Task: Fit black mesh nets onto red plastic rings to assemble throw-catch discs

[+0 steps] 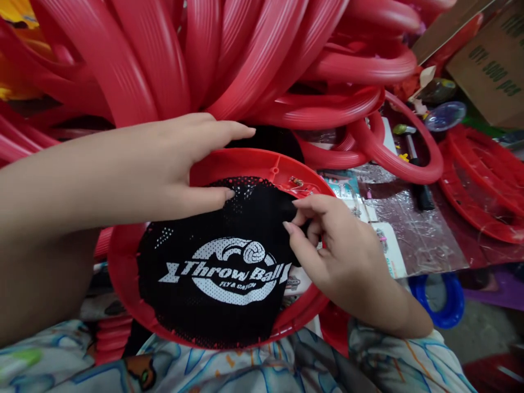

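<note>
A red plastic ring frame (123,284) rests on my lap, tilted towards me. Inside it lies a round black mesh cloth (229,218) printed in white with "Throw Ball". The cloth's right side is folded or pulled in, leaving a gap to the rim. My left hand (184,169) reaches over the rim's upper left, thumb and forefinger apart, the thumb at the mesh. With thumb and forefinger, my right hand (339,245) pinches the cloth's right edge. The other left fingers are hidden.
Several red ribbed hoops (245,60) are piled behind the frame. More red ring frames (483,180) lie at the right, near a cardboard box (491,65). A black-handled tool (423,194) lies on the plastic-covered table (434,240). Lower down is a blue ring (456,308).
</note>
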Available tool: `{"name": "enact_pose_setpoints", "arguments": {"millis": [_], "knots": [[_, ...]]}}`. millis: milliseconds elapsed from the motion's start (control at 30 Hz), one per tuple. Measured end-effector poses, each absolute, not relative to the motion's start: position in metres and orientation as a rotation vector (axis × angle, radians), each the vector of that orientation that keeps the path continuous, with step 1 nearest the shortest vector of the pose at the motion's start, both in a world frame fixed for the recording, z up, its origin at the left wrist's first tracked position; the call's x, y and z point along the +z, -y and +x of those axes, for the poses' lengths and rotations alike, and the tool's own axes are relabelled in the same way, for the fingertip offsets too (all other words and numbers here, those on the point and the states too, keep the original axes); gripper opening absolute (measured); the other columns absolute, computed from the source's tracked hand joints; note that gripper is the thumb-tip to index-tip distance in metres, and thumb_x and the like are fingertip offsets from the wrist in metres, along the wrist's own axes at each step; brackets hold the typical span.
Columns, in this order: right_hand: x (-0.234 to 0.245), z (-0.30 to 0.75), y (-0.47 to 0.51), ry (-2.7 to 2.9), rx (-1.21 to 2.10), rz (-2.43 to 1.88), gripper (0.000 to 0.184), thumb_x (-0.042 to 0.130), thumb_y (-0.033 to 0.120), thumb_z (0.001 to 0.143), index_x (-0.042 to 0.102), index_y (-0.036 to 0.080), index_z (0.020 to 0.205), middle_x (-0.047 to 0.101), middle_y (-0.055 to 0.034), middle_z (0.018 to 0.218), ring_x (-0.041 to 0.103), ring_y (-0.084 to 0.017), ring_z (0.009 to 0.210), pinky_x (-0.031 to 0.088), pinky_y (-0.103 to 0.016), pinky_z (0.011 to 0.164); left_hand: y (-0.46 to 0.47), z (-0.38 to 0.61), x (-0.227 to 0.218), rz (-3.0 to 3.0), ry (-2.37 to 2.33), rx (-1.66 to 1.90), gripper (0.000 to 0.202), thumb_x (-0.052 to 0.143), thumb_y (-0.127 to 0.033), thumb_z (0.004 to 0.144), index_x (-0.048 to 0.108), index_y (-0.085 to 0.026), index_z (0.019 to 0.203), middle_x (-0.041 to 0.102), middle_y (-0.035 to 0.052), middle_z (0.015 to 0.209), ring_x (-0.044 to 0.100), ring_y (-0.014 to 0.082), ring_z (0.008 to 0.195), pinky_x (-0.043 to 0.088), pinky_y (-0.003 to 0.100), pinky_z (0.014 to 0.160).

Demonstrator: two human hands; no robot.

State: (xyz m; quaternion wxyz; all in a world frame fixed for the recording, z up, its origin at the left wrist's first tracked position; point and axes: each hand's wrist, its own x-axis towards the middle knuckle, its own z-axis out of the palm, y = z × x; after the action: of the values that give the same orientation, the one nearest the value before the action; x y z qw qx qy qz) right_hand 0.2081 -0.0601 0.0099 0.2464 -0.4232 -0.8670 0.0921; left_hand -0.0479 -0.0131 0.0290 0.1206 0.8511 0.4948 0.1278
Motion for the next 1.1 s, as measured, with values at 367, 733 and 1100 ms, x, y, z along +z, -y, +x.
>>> {"name": "enact_pose_setpoints", "arguments": {"millis": [367,733,1100], "knots": [[-0.001,0.194,0.069,2.664,-0.518,-1.252,0.044,0.051,0.034,0.095,0.064,-0.005,0.111,0.070,-0.0085,0.066,0.064,-0.019,0.050,0.039,-0.030,0.041,0.008,-0.040,0.028,2.357,-1.460,0.416,0.054,0.053,-0.064,0.069,0.067,-0.024,0.102,0.064,-0.0007,0.093,0.061,0.0185,0.074,0.046,0.031,0.062],[-0.006,0.184,0.072,2.675,-0.575,-1.434,0.033,0.057,0.028,0.090,0.067,0.002,0.108,0.065,-0.0049,0.059,0.062,-0.020,0.046,0.027,-0.030,0.042,0.013,-0.029,0.032,2.251,-1.578,0.387,0.042,0.060,-0.061,0.071,0.066,-0.026,0.094,0.064,-0.0038,0.078,0.060,0.0157,0.061,0.047,0.030,0.061],[0.020,0.209,0.061,2.534,0.248,-1.029,0.013,0.056,0.019,0.088,0.060,0.016,0.075,0.065,-0.0025,0.075,0.062,-0.014,0.069,0.048,-0.026,0.062,0.012,-0.029,0.034,2.385,-1.447,0.317,0.060,0.055,-0.061,0.082,0.049,-0.035,0.135,0.064,-0.0008,0.122,0.063,0.0208,0.096,0.049,0.032,0.081]]}}
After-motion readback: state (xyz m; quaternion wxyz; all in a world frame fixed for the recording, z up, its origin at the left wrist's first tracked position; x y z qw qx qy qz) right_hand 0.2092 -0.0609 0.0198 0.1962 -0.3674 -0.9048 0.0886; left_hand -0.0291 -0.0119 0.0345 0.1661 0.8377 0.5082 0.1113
